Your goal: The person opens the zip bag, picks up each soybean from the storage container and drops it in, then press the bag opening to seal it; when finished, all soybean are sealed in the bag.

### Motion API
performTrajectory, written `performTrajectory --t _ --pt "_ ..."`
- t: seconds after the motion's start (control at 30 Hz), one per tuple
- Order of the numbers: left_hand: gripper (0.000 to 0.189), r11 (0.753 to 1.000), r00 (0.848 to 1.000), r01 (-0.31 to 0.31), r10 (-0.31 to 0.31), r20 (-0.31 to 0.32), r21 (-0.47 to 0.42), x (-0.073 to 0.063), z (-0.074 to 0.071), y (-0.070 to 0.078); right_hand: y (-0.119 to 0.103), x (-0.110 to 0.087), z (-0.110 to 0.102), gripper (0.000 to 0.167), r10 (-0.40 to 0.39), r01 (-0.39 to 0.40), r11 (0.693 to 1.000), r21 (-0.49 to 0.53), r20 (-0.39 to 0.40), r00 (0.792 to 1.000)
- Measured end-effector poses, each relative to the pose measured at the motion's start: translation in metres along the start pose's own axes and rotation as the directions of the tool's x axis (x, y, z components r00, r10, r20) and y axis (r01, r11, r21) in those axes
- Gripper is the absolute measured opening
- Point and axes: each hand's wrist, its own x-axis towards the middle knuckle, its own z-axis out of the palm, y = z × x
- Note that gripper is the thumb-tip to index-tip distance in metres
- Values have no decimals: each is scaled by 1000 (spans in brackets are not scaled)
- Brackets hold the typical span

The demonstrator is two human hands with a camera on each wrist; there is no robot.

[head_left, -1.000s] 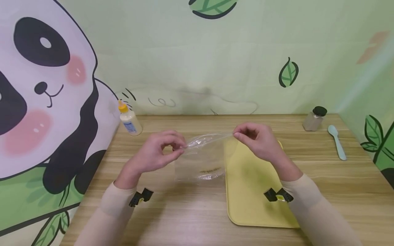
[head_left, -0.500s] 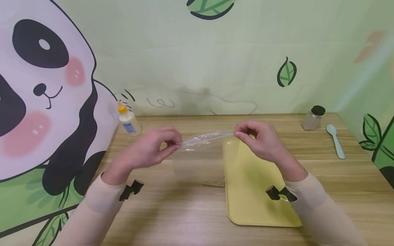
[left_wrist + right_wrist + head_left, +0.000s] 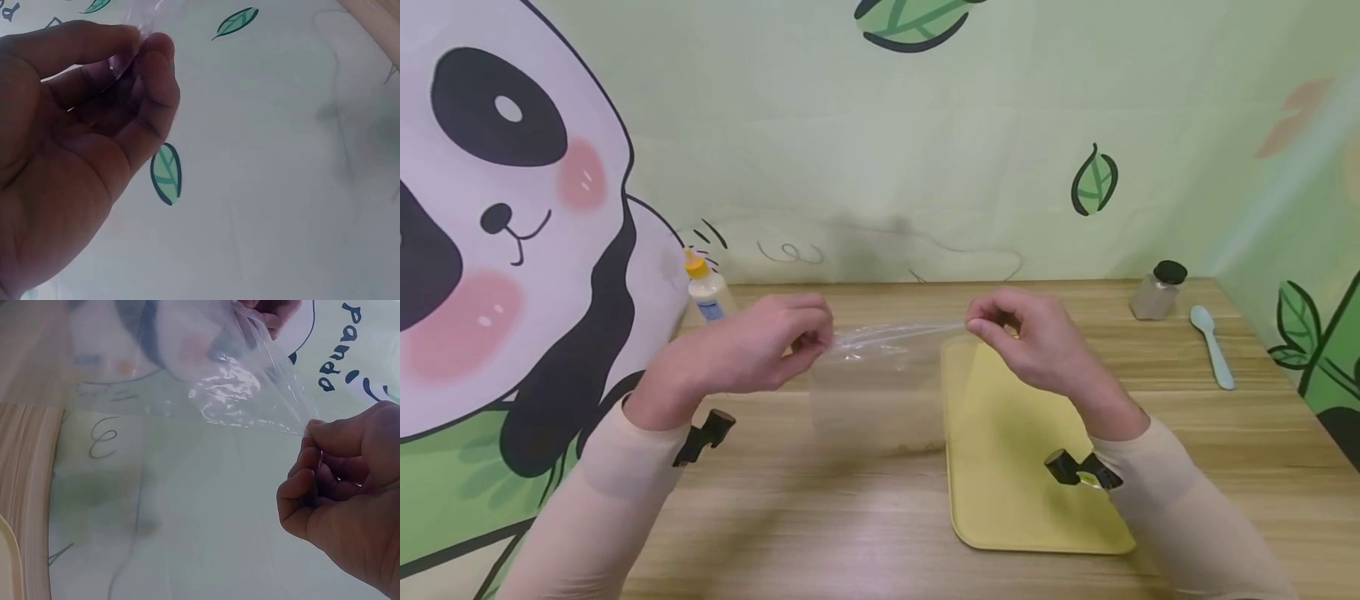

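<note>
A clear plastic zip bag [image 3: 880,392] hangs between the two hands in the head view, its top edge stretched nearly level. My left hand [image 3: 748,343] pinches the top left corner between thumb and fingers; the left wrist view shows the film caught at the fingertips [image 3: 147,37]. The opposite top corner is pinched by my right hand [image 3: 1030,342], and the right wrist view shows the bag [image 3: 219,387] pulled taut from that pinch. Small brownish bits [image 3: 921,448] lie along the bag's bottom, blurred. The bag's right part overlaps the yellow tray's left edge.
A yellow tray [image 3: 1022,500] lies on the wooden table [image 3: 820,533] under the right forearm. A white bottle with an orange cap [image 3: 703,283] stands at the back left, partly behind the left hand. Back right are a jar with a black lid [image 3: 1157,292] and a pale blue spoon [image 3: 1213,348].
The left hand has moved left and up, drawing the bag's top edge straighter. The brownish bits have shifted lower with the bag's bottom. The right hand has stayed nearly in place.
</note>
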Motion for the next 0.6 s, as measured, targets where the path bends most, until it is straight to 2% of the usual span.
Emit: performTrajectory --t 0.23,0.43,0.6 --pt "21 993 998 31 -38 58 118 3 -12 6 -3 -2 10 11 -90 85 994 -65 -68 994" --pt "22 981 987 124 -138 83 152 3 -21 10 -4 -1 15 10 -74 65 995 -77 -111 991" --pt "18 976 986 148 -159 58 158 1 -25 11 -7 -1 14 9 -35 27 998 -64 -121 992"
